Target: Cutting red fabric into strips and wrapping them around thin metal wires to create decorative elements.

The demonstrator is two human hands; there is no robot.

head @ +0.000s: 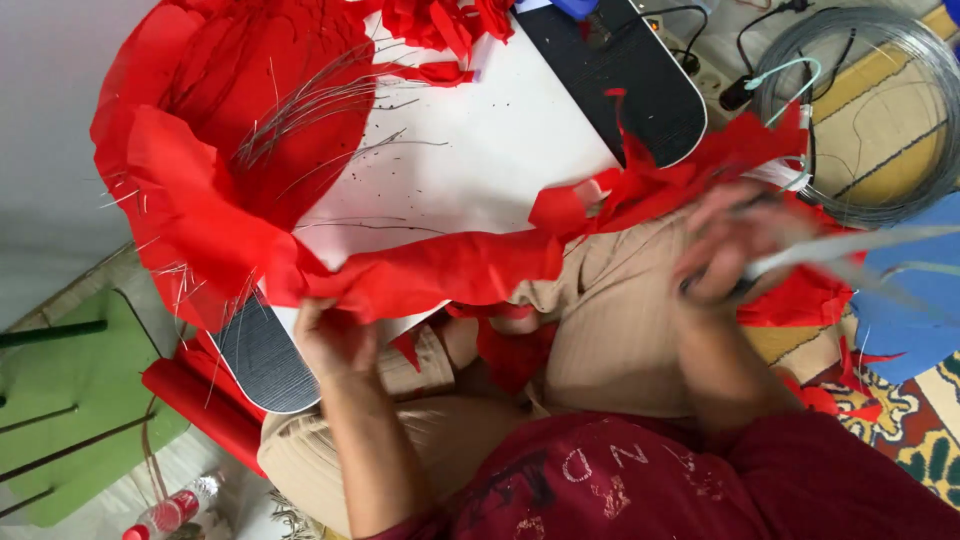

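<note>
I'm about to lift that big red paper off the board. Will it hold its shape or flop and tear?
The red paper probably flops: it already drapes in folds where the left hand grips it. It looks thin and light, so likely tears easily; torn scraps lie nearby.

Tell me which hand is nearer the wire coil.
Right. The right hand, blurred, is just beside the wire coil, below its left edge. The left hand is far across, gripping the red paper.
</note>
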